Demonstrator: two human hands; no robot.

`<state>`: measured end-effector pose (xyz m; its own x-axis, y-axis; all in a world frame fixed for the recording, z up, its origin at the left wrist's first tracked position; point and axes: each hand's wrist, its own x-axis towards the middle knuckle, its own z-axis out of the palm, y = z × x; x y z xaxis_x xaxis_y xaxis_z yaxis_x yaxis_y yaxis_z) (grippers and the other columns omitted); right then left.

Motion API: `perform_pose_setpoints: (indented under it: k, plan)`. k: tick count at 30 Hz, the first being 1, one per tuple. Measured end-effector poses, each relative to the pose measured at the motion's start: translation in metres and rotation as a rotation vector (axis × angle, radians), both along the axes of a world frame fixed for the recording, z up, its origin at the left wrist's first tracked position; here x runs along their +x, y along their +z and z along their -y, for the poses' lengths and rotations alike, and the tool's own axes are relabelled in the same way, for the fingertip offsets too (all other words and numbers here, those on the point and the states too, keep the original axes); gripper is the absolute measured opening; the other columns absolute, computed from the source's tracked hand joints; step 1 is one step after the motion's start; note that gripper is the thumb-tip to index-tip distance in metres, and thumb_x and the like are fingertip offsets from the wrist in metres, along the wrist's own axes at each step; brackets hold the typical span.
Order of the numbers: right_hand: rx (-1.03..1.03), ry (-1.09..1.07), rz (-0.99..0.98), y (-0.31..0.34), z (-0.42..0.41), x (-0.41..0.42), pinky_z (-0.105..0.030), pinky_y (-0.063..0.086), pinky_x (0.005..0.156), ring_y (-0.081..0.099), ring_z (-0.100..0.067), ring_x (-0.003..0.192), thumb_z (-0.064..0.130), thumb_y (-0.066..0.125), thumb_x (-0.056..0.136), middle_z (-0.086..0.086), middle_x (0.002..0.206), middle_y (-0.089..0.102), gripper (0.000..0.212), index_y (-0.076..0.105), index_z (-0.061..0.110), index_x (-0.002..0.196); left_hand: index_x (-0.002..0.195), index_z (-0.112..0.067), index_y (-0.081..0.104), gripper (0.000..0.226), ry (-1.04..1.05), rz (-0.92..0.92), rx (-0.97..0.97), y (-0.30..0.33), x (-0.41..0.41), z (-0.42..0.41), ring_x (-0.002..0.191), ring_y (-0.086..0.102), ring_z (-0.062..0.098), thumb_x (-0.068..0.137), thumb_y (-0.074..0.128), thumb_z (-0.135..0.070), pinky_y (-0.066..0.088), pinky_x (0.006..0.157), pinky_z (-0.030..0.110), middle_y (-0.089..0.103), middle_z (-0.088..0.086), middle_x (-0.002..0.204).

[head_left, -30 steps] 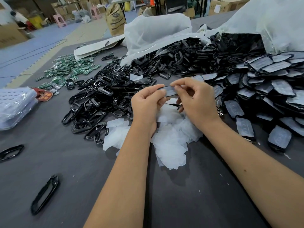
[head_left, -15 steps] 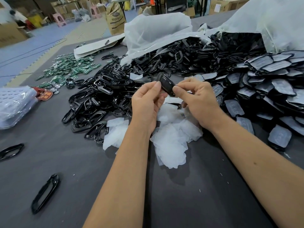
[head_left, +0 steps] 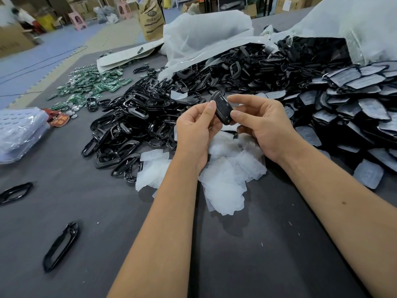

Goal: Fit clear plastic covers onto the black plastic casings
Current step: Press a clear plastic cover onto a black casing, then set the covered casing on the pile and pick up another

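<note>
At the far left edge we see a clear plastic bag of pale perforated sheets (head_left: 20,130) lying on the dark grey table (head_left: 107,211). Two loose glossy black oval frames lie apart from the rest, one near the left edge (head_left: 16,192) and one closer to us (head_left: 61,246). Farther back we find a scatter of small green circuit boards (head_left: 90,84). Next comes a wide heap of glossy black plastic frames (head_left: 133,121), and just this side of it a pile of milky translucent plastic covers (head_left: 225,175) spread on the table under our wrists.

Our left hand (head_left: 196,130) is raised above that pile, fingers curled, with the thumb tip pressed against the left edge of a small black plastic casing (head_left: 221,109). The casing is held off the table, tilted, between both hands. Our right hand (head_left: 262,123) pinches its right edge between thumb and forefinger, the other fingers loosely bent beneath. We cannot tell whether a clear cover already sits on this casing.

Behind the hands, crumpled white plastic sacks (head_left: 204,37) spill more black parts. To the right, a large stack of black casings with clear covers fitted (head_left: 354,104) fills the table out to the edge.
</note>
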<state>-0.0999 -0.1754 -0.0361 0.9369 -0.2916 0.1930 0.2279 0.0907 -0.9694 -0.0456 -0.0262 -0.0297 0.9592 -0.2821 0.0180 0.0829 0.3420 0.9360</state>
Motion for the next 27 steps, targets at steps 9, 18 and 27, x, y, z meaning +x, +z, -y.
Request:
perform_pose_setpoints:
  k: [9, 18, 27]
  plan:
    - [0.191, 0.133, 0.005, 0.0, 0.006, 0.001, -0.025, 0.057, 0.077, 0.072, -0.016, 0.078, 0.001, 0.077, 0.08, -0.004, 0.083, 0.076, 0.035, 0.072, 0.009, 0.113, 0.106, 0.0, 0.07, 0.018, -0.074, 0.036, 0.011, -0.001, 0.002, -0.001, 0.079, 0.063, 0.015, 0.105, 0.056, -0.011, 0.056, 0.077, 0.027, 0.073, 0.009, 0.091]
    - [0.298, 0.149, 0.002, 0.001, 0.006, 0.001, -0.029, 0.061, 0.081, 0.077, -0.018, 0.087, 0.0, 0.074, 0.076, -0.002, 0.086, 0.079, 0.041, 0.069, 0.006, 0.116, 0.102, 0.001, 0.069, 0.015, -0.102, 0.121, 0.108, -0.002, -0.001, -0.001, 0.079, 0.061, 0.02, 0.104, 0.057, -0.008, 0.051, 0.076, 0.032, 0.071, 0.012, 0.088]
    - [0.256, 0.184, 0.026, 0.003, 0.008, -0.006, -0.038, 0.062, 0.09, 0.077, -0.022, 0.085, 0.0, 0.077, 0.072, -0.004, 0.085, 0.079, 0.048, 0.069, 0.003, 0.12, 0.122, 0.003, 0.067, 0.023, -0.169, 0.155, 0.081, 0.007, -0.003, -0.009, 0.097, 0.073, 0.028, 0.101, 0.056, 0.002, 0.061, 0.087, 0.04, 0.076, 0.02, 0.108]
